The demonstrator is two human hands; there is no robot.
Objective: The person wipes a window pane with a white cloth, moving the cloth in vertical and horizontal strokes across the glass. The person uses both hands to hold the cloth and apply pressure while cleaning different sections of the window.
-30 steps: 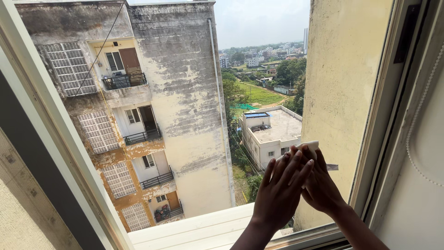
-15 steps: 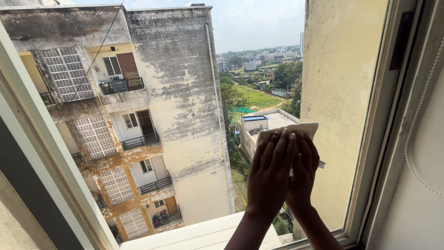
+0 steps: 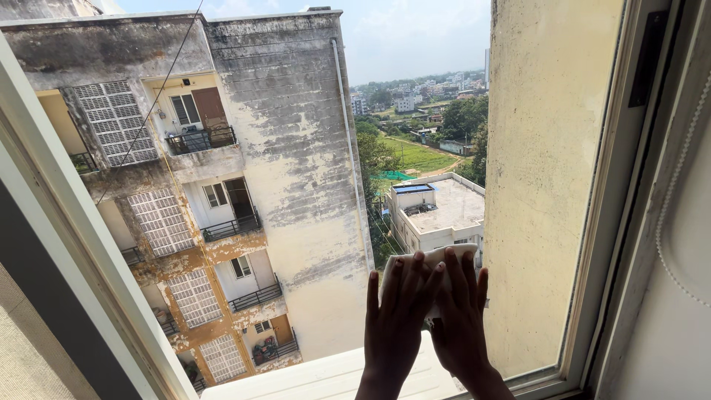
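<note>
Flat, spread-fingered grip of both hands presses a folded white cloth [image 3: 426, 275] against the clear glass window pane [image 3: 296, 111], low and toward its right side. Left hand [image 3: 395, 326] lies open over the cloth's left part, right hand [image 3: 461, 326] just beside it, fingers overlapping. White metal window frame [image 3: 81, 244] slants at left; a stained, weathered apartment block [image 3: 244, 148] fills the view outside.

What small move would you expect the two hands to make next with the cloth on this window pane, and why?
Probably a sweep sideways toward the left. Both the left hand and the right hand press the white cloth flat against the glass near its lower right corner, close to the window frame, with much of the pane lying to the left.
</note>
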